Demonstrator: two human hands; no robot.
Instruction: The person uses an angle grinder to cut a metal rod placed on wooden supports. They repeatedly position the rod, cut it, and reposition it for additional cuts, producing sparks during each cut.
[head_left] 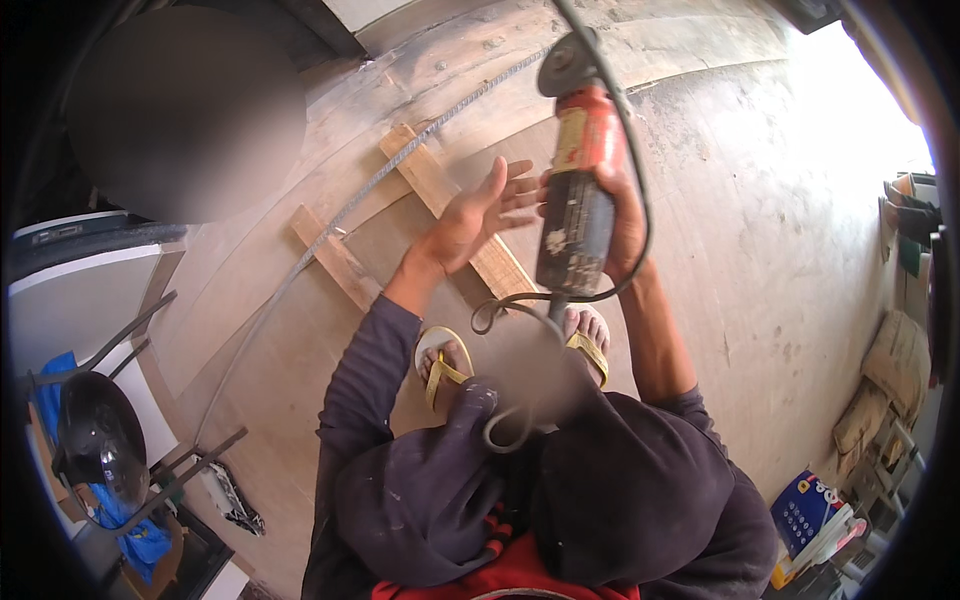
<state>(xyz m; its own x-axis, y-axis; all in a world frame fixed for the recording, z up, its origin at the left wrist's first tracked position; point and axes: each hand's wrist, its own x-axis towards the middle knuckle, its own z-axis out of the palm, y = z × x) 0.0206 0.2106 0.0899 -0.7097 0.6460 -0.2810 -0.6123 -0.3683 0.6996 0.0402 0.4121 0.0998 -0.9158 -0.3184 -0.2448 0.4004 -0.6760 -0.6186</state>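
My right hand (pixel 620 225) grips a red and dark angle grinder (pixel 578 190) along its body, held upright in the picture with its disc and guard (pixel 568 68) at the top. A dark cord loops below the tool and runs up along its right side. My left hand (pixel 485 215) is open just left of the grinder, fingers spread and thumb raised. Beneath it lie a wooden board (pixel 410 150) and a shorter plank (pixel 330 260), with a long ribbed steel bar (pixel 372 183) across them.
At the left are a dark metal frame (pixel 215 440) with a black pan-like object (pixel 100 435) and blue plastic. Along the right wall sit tan sacks (pixel 890 370) and a blue-and-white container (pixel 805 525). My sandalled feet are on the dusty floor (pixel 730 260).
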